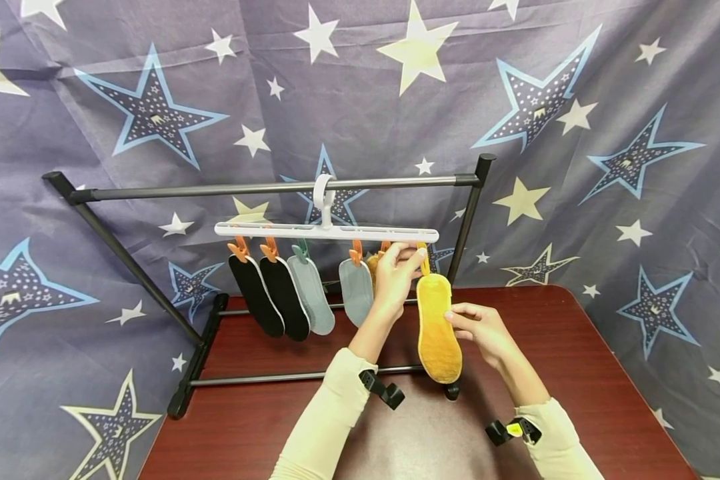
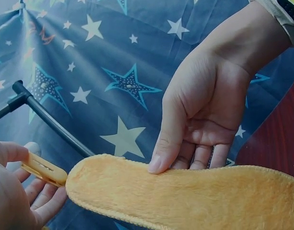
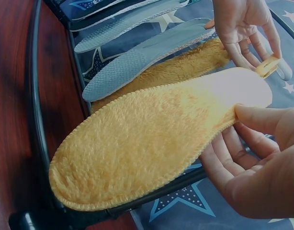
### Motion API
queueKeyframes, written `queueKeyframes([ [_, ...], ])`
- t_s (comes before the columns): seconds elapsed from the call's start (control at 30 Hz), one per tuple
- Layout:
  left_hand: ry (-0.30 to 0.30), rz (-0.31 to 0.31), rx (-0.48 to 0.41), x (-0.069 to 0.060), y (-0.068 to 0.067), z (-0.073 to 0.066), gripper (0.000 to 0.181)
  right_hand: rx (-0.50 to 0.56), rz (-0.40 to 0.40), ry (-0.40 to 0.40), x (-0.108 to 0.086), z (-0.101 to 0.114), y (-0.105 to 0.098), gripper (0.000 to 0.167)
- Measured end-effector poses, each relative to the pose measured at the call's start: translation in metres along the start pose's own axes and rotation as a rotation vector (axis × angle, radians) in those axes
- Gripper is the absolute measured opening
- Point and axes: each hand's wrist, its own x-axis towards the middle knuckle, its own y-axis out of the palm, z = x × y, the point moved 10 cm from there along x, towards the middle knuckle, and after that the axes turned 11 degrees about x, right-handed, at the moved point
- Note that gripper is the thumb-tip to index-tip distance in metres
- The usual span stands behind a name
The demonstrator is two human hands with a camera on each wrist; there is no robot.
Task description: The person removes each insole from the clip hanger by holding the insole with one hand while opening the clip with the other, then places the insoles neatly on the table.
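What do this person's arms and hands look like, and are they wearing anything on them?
The left hand and right hand are gloveless. Both the left sleeve and right sleeve are plain cream. A small, blocky black device sits at each wrist; the right one has a yellow patch.

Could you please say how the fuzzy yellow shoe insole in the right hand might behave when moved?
The fuzzy yellow shoe insole looks thin, so it is probably light. It seems moderately stiff, since it looks nearly flat while the right hand pinches one edge. Being fleecy, it likely resists slipping.
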Motion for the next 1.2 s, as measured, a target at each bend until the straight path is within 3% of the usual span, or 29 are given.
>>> queueKeyframes([
  [0.43, -0.013, 0.017, 0.002, 0.0, 0.0, 0.002, 0.029, 0.013, 0.001, -0.005, -0.004, 0.009, -0.009, 0.027],
  [0.7, -0.022, 0.033, -0.016, -0.001, 0.001, 0.004, 0.031, 0.058, 0.002, -0.016, -0.006, 0.018, -0.017, 0.011],
  [1.2, -0.037, 0.073, -0.015, -0.005, 0.002, 0.004, 0.037, 0.123, 0.023, -0.069, -0.008, 0.041, -0.028, 0.019],
])
